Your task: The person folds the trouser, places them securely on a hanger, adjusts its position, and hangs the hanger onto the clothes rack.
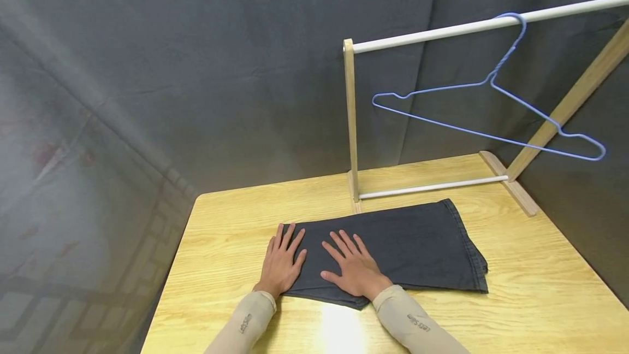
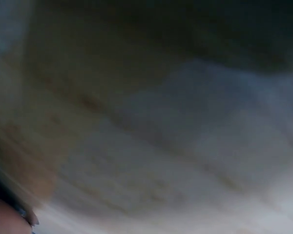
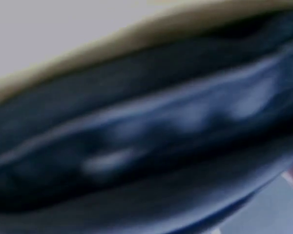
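Dark navy trousers (image 1: 417,245), folded into a long strip, lie flat on the wooden table. My left hand (image 1: 282,267) rests on their left end with its fingers spread, the outer fingers at the cloth's edge. Farther right, my right hand (image 1: 356,272) lies palm down on the middle of the cloth, fingers straight and spread. A stitched band runs along the strip's right end. Only blur fills the left wrist view, with a bit of skin at its lower left corner. Close up and blurred in the right wrist view are layered folds of the trousers (image 3: 136,190).
Behind the cloth stands a rack with wooden posts (image 1: 351,124) and a white top rail (image 1: 442,31). A blue wire hanger (image 1: 442,123) hangs from that rail. Grey curtains (image 1: 275,97) enclose the back and sides of the table (image 1: 221,245).
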The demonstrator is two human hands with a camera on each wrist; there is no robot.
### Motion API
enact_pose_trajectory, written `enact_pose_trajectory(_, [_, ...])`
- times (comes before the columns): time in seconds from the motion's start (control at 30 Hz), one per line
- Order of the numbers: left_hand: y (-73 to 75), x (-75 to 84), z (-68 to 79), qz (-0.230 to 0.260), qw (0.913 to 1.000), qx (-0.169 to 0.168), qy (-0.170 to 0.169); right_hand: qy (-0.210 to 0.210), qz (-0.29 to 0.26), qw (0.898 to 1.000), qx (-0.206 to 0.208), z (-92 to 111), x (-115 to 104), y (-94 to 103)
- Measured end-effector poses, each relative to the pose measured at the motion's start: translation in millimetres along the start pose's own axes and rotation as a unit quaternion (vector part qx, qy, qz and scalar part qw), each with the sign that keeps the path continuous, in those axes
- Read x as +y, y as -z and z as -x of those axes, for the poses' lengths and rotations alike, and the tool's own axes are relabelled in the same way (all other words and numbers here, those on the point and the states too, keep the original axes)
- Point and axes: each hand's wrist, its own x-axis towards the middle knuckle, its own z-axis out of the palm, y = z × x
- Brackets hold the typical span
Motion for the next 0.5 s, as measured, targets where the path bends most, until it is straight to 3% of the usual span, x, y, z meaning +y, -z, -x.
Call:
enact_pose_trajectory(0.27, [-1.6,-4.2,0.2,-0.005,0.9999,-0.014,0.007,0.047,-0.014,0.998,0.045,21,25,6.3])
enact_pose_trajectory(0.5, [-1.2,-4.2,-0.9,0.008,0.9999,-0.008,-0.005,0.031,-0.061,0.993,0.092,42,53,9.5])
